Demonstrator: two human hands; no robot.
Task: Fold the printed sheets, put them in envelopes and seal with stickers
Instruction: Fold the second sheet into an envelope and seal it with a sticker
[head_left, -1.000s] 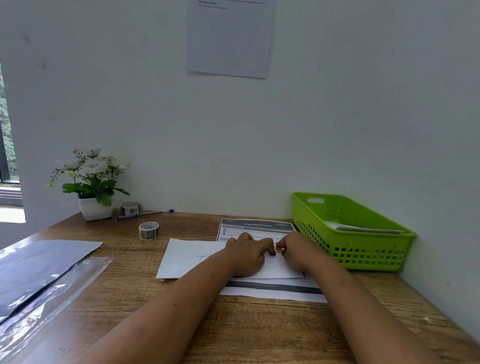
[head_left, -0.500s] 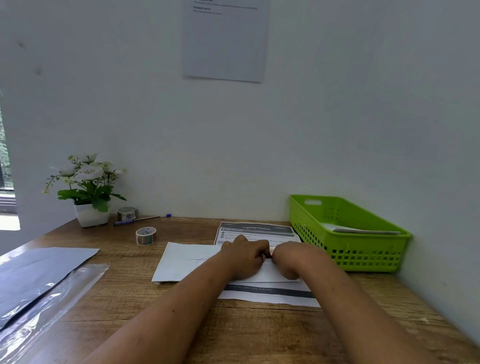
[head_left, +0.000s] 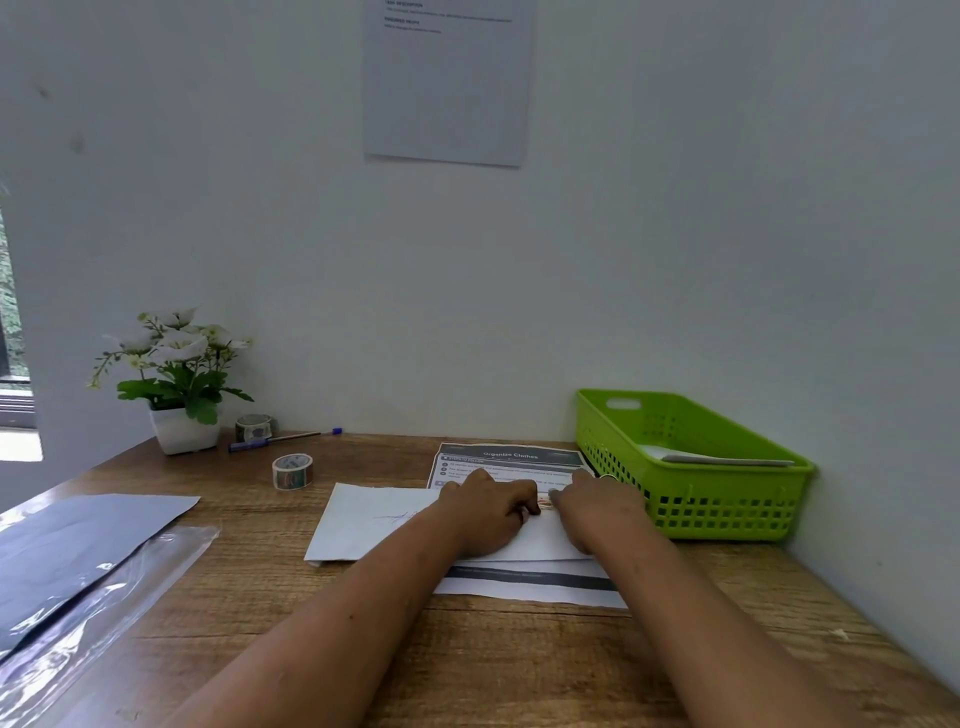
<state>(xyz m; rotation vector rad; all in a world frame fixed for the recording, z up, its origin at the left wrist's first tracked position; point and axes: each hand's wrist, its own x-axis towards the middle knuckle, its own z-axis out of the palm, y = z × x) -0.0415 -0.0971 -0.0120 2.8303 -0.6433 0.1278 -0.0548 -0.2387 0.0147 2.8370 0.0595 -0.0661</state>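
My left hand (head_left: 485, 512) and my right hand (head_left: 597, 512) lie side by side on a white envelope (head_left: 374, 522) that sits flat on the wooden counter (head_left: 467, 660). Both hands are curled, knuckles up, with the fingertips meeting at a small brownish thing, probably a sticker (head_left: 545, 503), at the envelope's far edge; it is too small and too covered for me to be sure, and I cannot tell whether either hand pinches it or only presses it down. The envelope carries a faint pen scrawl on its left half. It rests on top of a printed sheet (head_left: 511, 460), whose dark header shows beyond my hands and whose dark footer band shows nearer to me.

Just to the right of the sheet stands a green basket (head_left: 727, 514) against the wall, with some white paper lying inside it. To the left, a roll of patterned tape (head_left: 292, 471) stands on the counter well apart from the envelope. Farther back, a second roll (head_left: 253, 427) sits beside a white flower pot (head_left: 182, 428) holding white blooms, and a pen (head_left: 283, 439) lies in front of that roll. At the left edge of the counter lie a dark sheet (head_left: 78, 545) and a clear plastic sleeve (head_left: 104, 608). A paper notice (head_left: 447, 83) hangs on the wall above.
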